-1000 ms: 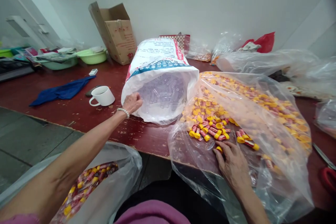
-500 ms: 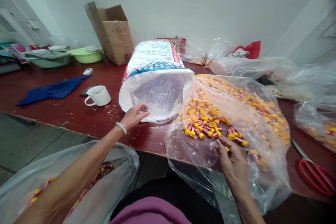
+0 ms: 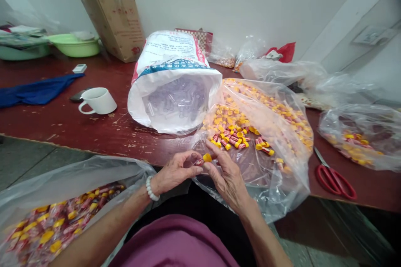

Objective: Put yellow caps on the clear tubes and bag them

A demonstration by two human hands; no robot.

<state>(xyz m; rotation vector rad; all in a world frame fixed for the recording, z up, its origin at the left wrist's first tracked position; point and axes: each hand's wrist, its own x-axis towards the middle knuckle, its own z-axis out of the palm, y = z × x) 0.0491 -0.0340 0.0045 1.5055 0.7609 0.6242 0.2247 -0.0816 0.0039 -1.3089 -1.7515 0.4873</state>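
My hands meet just in front of the table edge. Between them is a small red-and-white printed roll with a yellow cap (image 3: 206,157). My right hand (image 3: 227,177) pinches it at the cap end. My left hand (image 3: 175,171), wearing a pale bead bracelet, closes around what looks like a clear plastic tube at the red end; its outline is faint. Behind my hands a white woven sack (image 3: 175,52) lies with its mouth facing me, holding many clear tubes (image 3: 178,98). To its right, a transparent bag (image 3: 260,175) spreads open over many loose yellow-capped rolls (image 3: 232,137).
A transparent bag (image 3: 131,167) at lower left holds tubes with yellow-capped rolls inside. On the table are a white mug (image 3: 100,101), a blue cloth (image 3: 37,89), red-handled scissors (image 3: 335,180), a cardboard box (image 3: 119,25), a green basin (image 3: 75,46) and another bag of rolls (image 3: 360,142).
My left hand has left the sack's mouth and my right hand has left the roll bag. Both have come together in front of me, with a yellow-capped roll between them. The view has shifted.
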